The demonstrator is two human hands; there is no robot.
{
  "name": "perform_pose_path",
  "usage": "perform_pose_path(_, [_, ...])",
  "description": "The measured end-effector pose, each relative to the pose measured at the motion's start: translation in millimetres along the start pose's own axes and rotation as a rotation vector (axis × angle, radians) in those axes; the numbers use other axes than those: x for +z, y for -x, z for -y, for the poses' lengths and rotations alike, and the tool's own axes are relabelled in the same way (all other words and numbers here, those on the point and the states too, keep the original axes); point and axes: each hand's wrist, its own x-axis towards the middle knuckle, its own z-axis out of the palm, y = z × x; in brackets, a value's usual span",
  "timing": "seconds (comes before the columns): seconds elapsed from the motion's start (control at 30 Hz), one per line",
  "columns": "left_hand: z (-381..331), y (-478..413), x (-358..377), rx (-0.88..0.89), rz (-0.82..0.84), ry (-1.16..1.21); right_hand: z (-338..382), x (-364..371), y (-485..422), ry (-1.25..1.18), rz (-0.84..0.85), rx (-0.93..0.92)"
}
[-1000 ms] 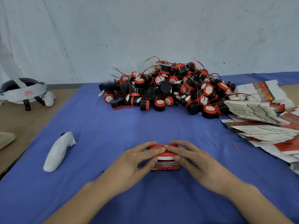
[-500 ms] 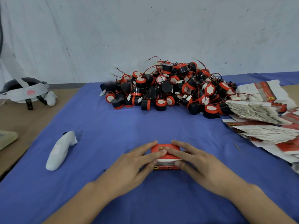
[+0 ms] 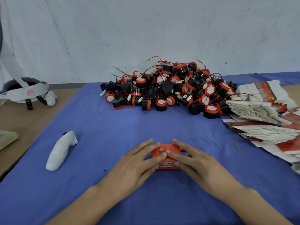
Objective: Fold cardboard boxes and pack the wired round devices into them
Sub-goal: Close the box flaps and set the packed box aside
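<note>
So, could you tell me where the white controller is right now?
In the head view, the white controller lies on the blue cloth, left of the left hand, near the cloth's left edge.

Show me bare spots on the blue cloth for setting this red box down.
Widest bare cloth lies between the red box under both hands and the pile of round devices. Another sits between the white controller and the left hand. A narrower one lies between the right hand and the flat cartons. Back and right edges are crowded.

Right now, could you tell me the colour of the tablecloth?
The tablecloth is blue; head view.
</note>
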Motion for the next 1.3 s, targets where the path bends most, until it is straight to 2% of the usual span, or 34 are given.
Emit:
perform_pose_path(0.1, [-2.8,-0.8,2.1,0.069,-0.054,-0.007,0.8,-0.6,-0.2,-0.053,-0.087,-0.015])
perform_pose_path(0.23, [-11.3,-3.2,9.7,0.094,-0.075,-0.048,-0.6,8.9,-4.6,0.002,-0.178,-0.095])
perform_pose_path(0.43, [-26.7,-6.4,17.3,-0.050,-0.037,0.000,-1.9,18.0,-10.2,-0.081,-0.181,-0.050])
perform_pose_path(0.63, [-35.3,-4.9,22.2,-0.149,-0.038,-0.038,3.1,18.4,-9.6,-0.015,-0.214,-0.036])
perform_pose_path(0.77, [-38.4,-3.9,23.2,-0.221,-0.067,-0.031,4.6,19.7,-7.1,-0.090,-0.243,0.065])
perform_pose_path(0.9, [-37.4,-1.1,23.1,-0.314,-0.030,0.103,8.6,17.4,-5.3,-0.111,-0.217,0.061])
perform_pose_path(1.0, [-38.0,2.0,19.2,-0.431,-0.050,0.288,10.2,13.1,-4.7,-0.172,-0.164,0.154])
perform_pose_path(1.1, [-32.5,-3.3,19.2,-0.772,-0.161,0.538,11.4,12.3,-12.2,-0.398,-0.254,0.387])
perform_pose_path(1.13, [-30.1,-6.6,20.0,-0.823,-0.158,0.541,12.3,16.0,-16.0,-0.428,-0.273,0.483])
perform_pose_path(1.23, [-33.1,-16.9,24.3,-0.715,-0.065,0.310,23.6,36.5,-29.7,-0.367,-0.198,0.608])
perform_pose_path(1.3, [-40.0,-23.4,29.0,-0.688,-0.126,0.369,32.9,47.6,-34.3,-0.429,-0.250,0.635])
